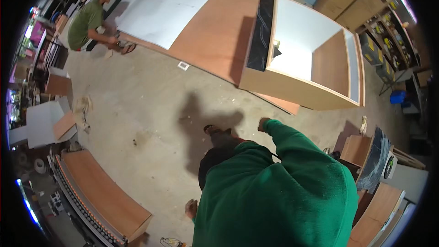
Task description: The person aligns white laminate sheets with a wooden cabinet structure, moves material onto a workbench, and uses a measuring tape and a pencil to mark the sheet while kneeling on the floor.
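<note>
My left hand (191, 209) hangs low beside my body over the concrete floor; its loosely bent fingers look open and hold nothing I can see. Ahead of my green sleeve, my right hand (263, 124) looks closed, with nothing visible in it. The nearest thing to it is a large wooden cabinet carcass (292, 89) with a white inside and a black marbled panel (259, 34) on its left side. This carcass rests on a brown plywood sheet (210, 23), which a white sheet (169, 7) partly covers.
A person in an olive shirt (87, 23) crouches at the sheets' far left corner. A small white square frame (183, 66) lies on the floor (137, 96). Long brown panels (98, 187) stand at lower left. Boards and a dark marbled panel (376, 162) are stacked at right.
</note>
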The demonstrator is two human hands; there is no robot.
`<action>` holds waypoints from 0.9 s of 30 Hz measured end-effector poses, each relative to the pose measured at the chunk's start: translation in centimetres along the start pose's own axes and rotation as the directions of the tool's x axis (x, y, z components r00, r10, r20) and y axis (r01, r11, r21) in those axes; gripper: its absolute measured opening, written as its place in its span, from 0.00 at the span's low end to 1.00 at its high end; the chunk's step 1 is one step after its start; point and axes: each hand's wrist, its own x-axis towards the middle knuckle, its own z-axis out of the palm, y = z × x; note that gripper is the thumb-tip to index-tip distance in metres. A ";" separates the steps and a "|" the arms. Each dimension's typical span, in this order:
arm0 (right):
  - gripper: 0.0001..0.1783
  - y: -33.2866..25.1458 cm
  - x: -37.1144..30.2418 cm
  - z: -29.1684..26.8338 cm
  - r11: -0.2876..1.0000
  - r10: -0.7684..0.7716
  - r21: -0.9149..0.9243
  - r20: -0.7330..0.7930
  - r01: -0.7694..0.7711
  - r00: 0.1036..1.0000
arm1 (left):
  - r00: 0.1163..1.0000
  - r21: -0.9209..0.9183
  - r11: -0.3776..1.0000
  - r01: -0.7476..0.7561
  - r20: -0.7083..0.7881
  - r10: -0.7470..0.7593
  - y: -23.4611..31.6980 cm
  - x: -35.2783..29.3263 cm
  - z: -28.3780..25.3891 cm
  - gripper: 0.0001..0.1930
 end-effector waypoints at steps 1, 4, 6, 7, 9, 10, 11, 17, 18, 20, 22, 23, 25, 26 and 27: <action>0.20 -0.6 0.5 -1.4 1.000 -0.006 -0.003 0.146 0.006 0.989 | 0.999 0.068 0.997 0.025 0.038 -0.028 1.3 -2.6 1.2 0.12; 0.18 -13.0 7.7 -18.1 0.887 -0.157 0.399 -0.212 0.232 0.964 | 0.991 0.062 0.990 0.130 0.030 -0.132 5.4 8.3 0.7 0.14; 0.17 -15.4 9.5 -22.2 0.780 -0.106 0.575 -0.268 0.247 0.958 | 0.958 0.075 0.964 0.255 0.118 -0.263 3.9 10.8 1.6 0.17; 0.16 -17.7 10.6 -23.8 0.739 -0.100 0.617 -0.297 0.271 0.950 | 0.955 0.072 0.959 0.274 0.095 -0.280 4.0 11.8 1.0 0.17; 0.15 -21.5 12.7 -26.6 0.702 -0.053 0.680 -0.247 0.212 0.968 | 0.951 0.079 0.951 0.299 0.059 -0.304 4.5 14.6 -1.2 0.18; 0.14 -22.8 13.9 -26.9 0.719 -0.033 0.666 -0.252 0.198 0.967 | 0.935 0.152 0.929 0.337 0.059 -0.349 5.1 16.4 -2.6 0.18; 0.13 -24.0 15.3 -26.7 0.737 -0.015 0.650 -0.259 0.186 0.966 | 0.917 0.221 0.901 0.374 0.055 -0.394 5.6 18.0 -3.8 0.18; 0.17 -24.4 21.9 -18.8 0.985 0.157 0.043 0.213 -0.170 0.964 | 0.924 -0.052 0.926 0.374 0.110 -0.367 -1.3 29.6 -8.3 0.22; 0.17 -25.0 21.7 -18.1 0.974 0.199 0.064 0.223 -0.218 0.954 | 0.942 0.032 0.959 0.281 0.182 -0.282 -3.0 31.6 -8.8 0.22; 0.17 -28.3 21.2 -17.2 0.912 0.269 0.234 0.284 -0.338 0.921 | 0.966 0.210 0.975 0.072 0.227 -0.121 -4.5 36.2 -11.5 0.25; 0.17 -35.8 19.1 -16.3 0.725 0.273 0.506 0.413 -0.468 0.869 | 0.941 0.341 0.939 0.036 0.305 -0.147 -6.9 40.7 -18.3 0.24; 0.19 -38.2 18.1 -16.6 0.789 0.248 0.475 0.335 -0.390 0.909 | 0.921 0.374 0.927 0.001 0.360 -0.146 -7.1 43.6 -20.5 0.23; 0.19 -42.1 18.0 -17.8 0.875 0.207 0.374 0.286 -0.308 0.935 | 0.943 0.328 0.944 0.031 0.304 -0.137 -4.5 51.2 -26.1 0.20; 0.20 -43.8 17.8 -18.2 0.868 0.217 0.370 0.313 -0.329 0.925 | 0.945 0.060 0.966 0.253 0.200 -0.260 -2.4 54.6 -27.7 0.18; 0.20 -45.7 18.1 -19.0 0.862 0.221 0.375 0.329 -0.342 0.918 | 0.909 -0.231 0.879 0.416 0.126 -0.397 1.1 58.8 -29.3 0.16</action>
